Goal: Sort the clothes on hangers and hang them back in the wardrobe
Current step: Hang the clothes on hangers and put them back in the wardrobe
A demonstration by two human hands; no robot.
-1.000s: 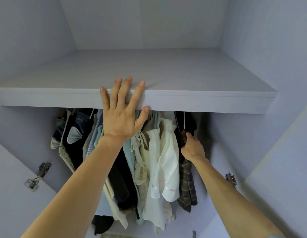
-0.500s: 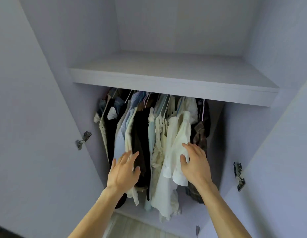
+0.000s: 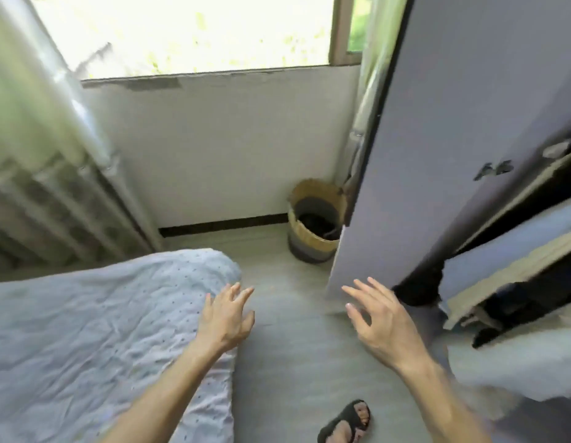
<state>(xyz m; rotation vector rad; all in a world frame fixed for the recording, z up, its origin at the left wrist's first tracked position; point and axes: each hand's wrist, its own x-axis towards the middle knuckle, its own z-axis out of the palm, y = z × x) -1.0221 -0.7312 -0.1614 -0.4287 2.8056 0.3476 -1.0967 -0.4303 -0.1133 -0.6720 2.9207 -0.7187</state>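
Note:
My left hand hovers over the edge of the bed with loose, spread fingers and holds nothing. My right hand is out over the floor, fingers spread, also holding nothing. The open lilac wardrobe door stands to the right of my right hand. Behind it, blurred hems of hanging clothes show at the right edge, dark, pale blue and beige. No hanger is visible.
A bed with a pale dotted sheet fills the lower left. A woven basket stands on the grey floor by the wall under the window. A radiator and curtain are at the left. My sandalled foot is at the bottom.
My view has swung from the wardrobe interior down and left to the bed and floor. Both hands have come off the hanging clothes and now hover with nothing in them.

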